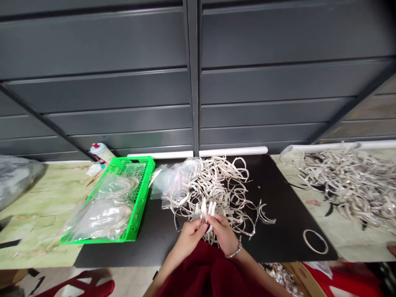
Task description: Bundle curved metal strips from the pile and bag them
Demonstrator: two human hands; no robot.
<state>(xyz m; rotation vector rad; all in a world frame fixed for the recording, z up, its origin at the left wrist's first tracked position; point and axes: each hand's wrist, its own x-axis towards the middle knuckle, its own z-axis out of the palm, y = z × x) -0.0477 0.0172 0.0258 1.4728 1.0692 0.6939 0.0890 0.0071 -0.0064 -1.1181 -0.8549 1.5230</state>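
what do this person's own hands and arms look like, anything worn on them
Both the left hand and right hand are ungloved. A silver-coloured band, bracelet or watch, circles the right wrist; none shows on the left. The forearms are bare, with a dark red garment between them.

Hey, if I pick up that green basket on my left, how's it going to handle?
The green basket will probably stay stiff, since its walls stand straight. It looks fairly light for its size, being openwork and seemingly plastic. The glossy clear bags inside may slide if you tilt it, as they lie loose and the sides look low.
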